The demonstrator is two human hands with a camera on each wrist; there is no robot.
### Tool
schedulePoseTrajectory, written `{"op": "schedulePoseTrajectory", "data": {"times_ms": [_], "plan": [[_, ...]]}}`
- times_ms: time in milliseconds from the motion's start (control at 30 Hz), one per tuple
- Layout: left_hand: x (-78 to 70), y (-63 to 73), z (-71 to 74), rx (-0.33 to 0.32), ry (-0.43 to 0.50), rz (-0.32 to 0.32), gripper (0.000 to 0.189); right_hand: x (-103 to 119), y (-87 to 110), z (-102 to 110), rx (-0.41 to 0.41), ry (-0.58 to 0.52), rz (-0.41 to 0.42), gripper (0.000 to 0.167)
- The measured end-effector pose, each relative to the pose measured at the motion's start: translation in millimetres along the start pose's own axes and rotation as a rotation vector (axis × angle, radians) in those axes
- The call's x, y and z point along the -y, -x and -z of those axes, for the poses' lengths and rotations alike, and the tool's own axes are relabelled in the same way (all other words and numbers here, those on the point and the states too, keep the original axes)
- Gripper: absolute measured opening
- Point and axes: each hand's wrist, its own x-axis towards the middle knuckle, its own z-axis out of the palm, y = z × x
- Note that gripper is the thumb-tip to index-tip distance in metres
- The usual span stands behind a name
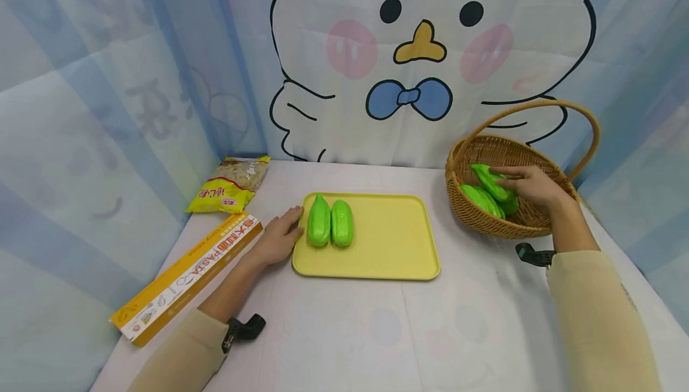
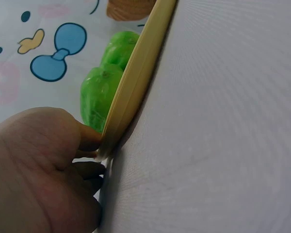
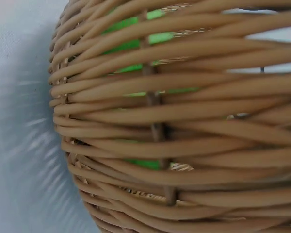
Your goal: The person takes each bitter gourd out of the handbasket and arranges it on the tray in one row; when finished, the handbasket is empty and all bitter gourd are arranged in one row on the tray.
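Observation:
On the yellow tray (image 1: 387, 236) two glossy green gourd-shaped toy vegetables (image 1: 341, 223) lie side by side at the left end. My left hand (image 1: 278, 239) rests against the tray's left edge, its fingers and thumb touching the rim; the left wrist view shows this hand (image 2: 43, 170) low beside the rim. Over at the right, my right hand (image 1: 530, 185) reaches into a wicker basket (image 1: 468, 215) and grips a tilted green toy vegetable (image 1: 488, 181); its thumb is hidden. Other green pieces (image 1: 481, 198) lie beneath. Through the weave, green patches (image 3: 123, 43) show in the right wrist view.
A long orange and white pasta box (image 1: 188, 275) lies slantwise at the left. Behind it is a yellow bag with a clear window (image 1: 228, 185). The basket's tall handle (image 1: 587, 122) arches above the right forearm. A printed curtain (image 1: 409, 140) stands behind the white table.

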Motion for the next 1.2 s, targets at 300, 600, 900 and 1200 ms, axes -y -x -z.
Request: {"op": "schedulePoseTrajectory", "data": {"times_ms": [300,600,900,1200], "plan": [[-0.9,-0.1,0.5,-0.001,-0.004,-0.005,0.058,9.5,14.9,1.9,-0.104,-0.093,0.013,0.069],[-1.5,-0.3,0.9,-0.004,0.0,-0.013,0.058,32.8,48.2,-1.6,-0.231,-0.152,0.01,0.076],[-0.9,-0.3,0.4,0.0,-0.003,-0.01,0.058,39.0,73.4,-10.0,-0.314,-0.253,0.118,0.061],[-1.4,0.1,0.8,-0.003,-0.003,-0.004,0.058,53.0,82.2,-18.3,-0.186,-0.222,0.284,0.051]]}}
